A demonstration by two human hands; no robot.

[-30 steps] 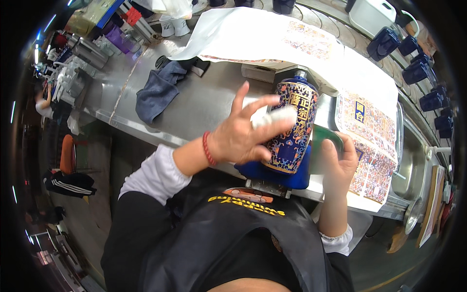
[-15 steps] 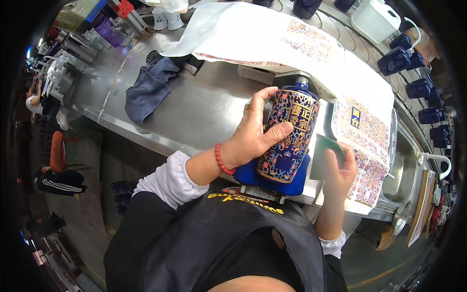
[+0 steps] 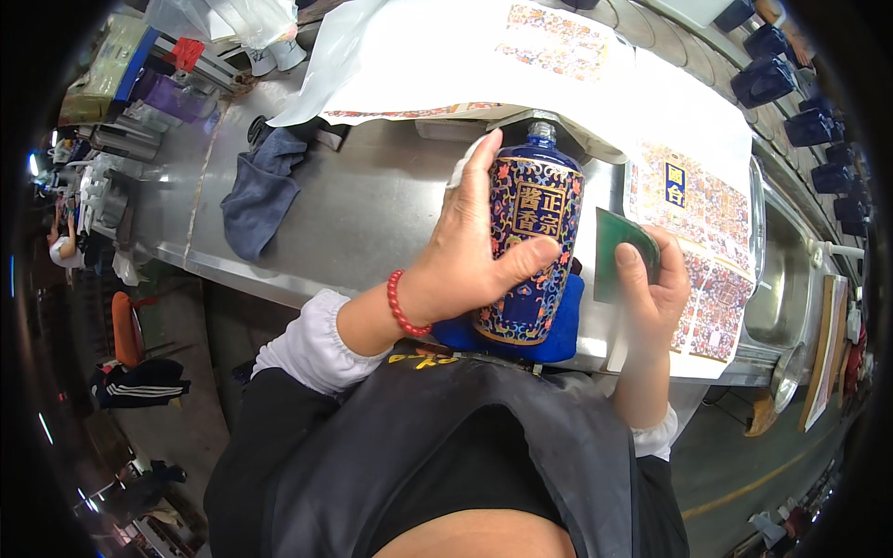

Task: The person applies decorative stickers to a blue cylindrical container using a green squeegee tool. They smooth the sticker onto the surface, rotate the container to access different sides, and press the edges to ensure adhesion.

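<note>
A dark blue bottle (image 3: 534, 206) with a colourful floral wrap and gold-edged panel leans on a blue cloth pad (image 3: 561, 321) at the bench's near edge. My left hand (image 3: 456, 256) grips its left side, thumb across the front and fingers reaching up towards the shoulder. A whitish piece covers part of the index finger. In my right hand (image 3: 656, 288), a thin, flat green scraper (image 3: 612, 256) is pinched between thumb and fingers, just right of the bottle and apart from it. Printed floral decal sheets (image 3: 693, 200) lie beyond that hand.
A grey-blue towel (image 3: 264, 195) lies on the metal workbench (image 3: 372, 214) at the left. White sheeting (image 3: 419, 56) spreads across the back. A sink (image 3: 779, 298) is at the right, with several dark blue bottles (image 3: 763, 82) beyond it.
My view has shifted, and the bottle now stands more upright in it. My left thumb still lies across the bottle's front. The green scraper in my right hand shows more of its face.
</note>
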